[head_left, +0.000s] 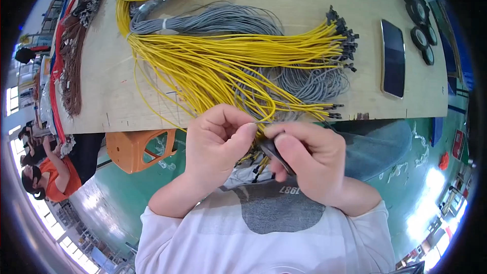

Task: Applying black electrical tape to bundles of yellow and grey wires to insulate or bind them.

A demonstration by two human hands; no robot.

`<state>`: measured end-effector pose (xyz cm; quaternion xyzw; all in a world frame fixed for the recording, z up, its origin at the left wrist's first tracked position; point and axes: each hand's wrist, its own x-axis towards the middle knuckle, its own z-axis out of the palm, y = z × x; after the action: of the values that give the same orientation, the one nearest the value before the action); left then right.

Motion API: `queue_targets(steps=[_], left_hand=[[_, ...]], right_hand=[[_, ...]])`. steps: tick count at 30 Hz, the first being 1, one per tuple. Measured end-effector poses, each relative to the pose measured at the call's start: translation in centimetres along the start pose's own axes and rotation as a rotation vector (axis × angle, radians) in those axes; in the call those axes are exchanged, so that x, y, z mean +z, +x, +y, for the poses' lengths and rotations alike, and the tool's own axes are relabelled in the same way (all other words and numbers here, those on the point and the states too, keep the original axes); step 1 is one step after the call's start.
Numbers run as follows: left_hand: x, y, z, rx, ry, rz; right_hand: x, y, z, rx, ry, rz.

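Observation:
A large bundle of yellow cables [218,53] lies across the table, with black connectors [347,38] on its right ends. Just in front of the table edge, my left hand [215,144] is closed in a pinch on a yellow cable; the exact pinched spot is small and partly covered. Close beside it on the right, my right hand [314,157] is wrapped round a dark, flat roll of black tape [276,153], partly hidden by the fingers. Its thumb and forefinger are near the left fingertips. More cable ends with black tips hang below my hands.
Grey cables [213,20] lie behind and under the yellow ones. A phone [393,58] and several black tape rolls [418,12] rest at the right. Brown cables [73,66] lie at the left. An orange stool [127,149] stands below the table edge; another person [56,172] sits far left.

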<state>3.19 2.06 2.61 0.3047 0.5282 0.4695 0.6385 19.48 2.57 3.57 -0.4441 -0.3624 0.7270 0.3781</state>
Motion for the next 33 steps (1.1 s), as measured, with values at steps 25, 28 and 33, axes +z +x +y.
queue_targets(steps=[25, 28, 33], left_hand=[[0.3, -0.5, -0.2, 0.038, -0.167, 0.007], [-0.6, -0.6, 0.4, 0.027, -0.241, -0.003], [-1.2, -0.7, 1.2, 0.038, -0.165, -0.016]], right_hand=[[-0.1, 2.0, 1.0, -0.140, 0.088, 0.026], [-1.5, 3.0, 1.3, -0.571, -0.483, 0.012], [-1.4, 5.1, 0.5, -0.782, -0.732, -0.136]])
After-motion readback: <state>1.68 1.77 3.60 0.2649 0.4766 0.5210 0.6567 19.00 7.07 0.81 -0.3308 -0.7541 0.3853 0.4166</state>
